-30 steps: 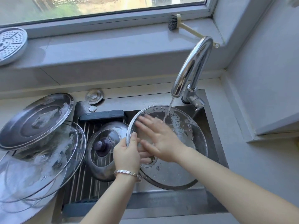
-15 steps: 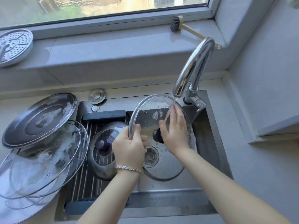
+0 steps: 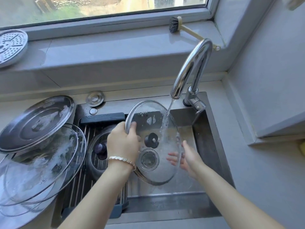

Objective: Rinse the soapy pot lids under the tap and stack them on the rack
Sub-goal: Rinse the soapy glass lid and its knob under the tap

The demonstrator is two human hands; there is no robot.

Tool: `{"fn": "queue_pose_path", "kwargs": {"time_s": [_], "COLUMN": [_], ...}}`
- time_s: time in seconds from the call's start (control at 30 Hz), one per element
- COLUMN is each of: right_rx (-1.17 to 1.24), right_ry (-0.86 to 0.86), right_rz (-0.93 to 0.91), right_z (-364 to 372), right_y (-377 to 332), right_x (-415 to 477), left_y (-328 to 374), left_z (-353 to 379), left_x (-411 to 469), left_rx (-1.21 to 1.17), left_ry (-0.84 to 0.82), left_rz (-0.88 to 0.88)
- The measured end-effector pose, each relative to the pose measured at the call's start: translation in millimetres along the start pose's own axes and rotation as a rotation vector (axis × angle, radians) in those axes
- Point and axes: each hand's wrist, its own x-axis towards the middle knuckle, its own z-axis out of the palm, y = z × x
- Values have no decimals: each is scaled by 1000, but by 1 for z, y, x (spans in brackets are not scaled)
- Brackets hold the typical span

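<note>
My left hand [image 3: 123,142] grips the left rim of a glass pot lid [image 3: 158,172] with a dark knob, held tilted over the sink. Water runs from the chrome tap [image 3: 191,70] onto the lid's upper right part. Behind the lid's right edge lies my right hand [image 3: 186,157], fingers straight and seen partly through the glass. A rinsed glass lid [image 3: 97,151] with a dark knob lies on the roll-up rack [image 3: 79,184] over the sink's left half. On the left counter several soapy lids are piled: a steel one [image 3: 36,123] on top, glass ones [image 3: 41,164] beneath.
The steel sink [image 3: 206,146] has its drain under the held lid. A perforated steamer plate [image 3: 11,47] and a dish brush [image 3: 175,24] lie on the window sill. A round metal cap [image 3: 95,98] sits behind the rack. Grey counter runs along the right.
The lid has been turned more upright under the stream. My right hand left the lid's face near the knob and dropped down to its lower right edge, behind the glass.
</note>
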Motion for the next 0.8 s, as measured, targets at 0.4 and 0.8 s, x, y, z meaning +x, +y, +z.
{"fn": "queue_pose_path", "kwargs": {"time_s": [0.4,0.8], "right_rx": [-986,-343], "right_ry": [318,232], "right_rz": [-794,-381], "right_z": [-31,-38], "right_y": [-83,-36], "right_x": [-35,-1], "left_y": [-70,-53], "left_z": [50,-1], "left_x": [-18,-31], "left_rx": [-494,211], "left_ry": [-359,-429], "left_rz": [-903,263]}}
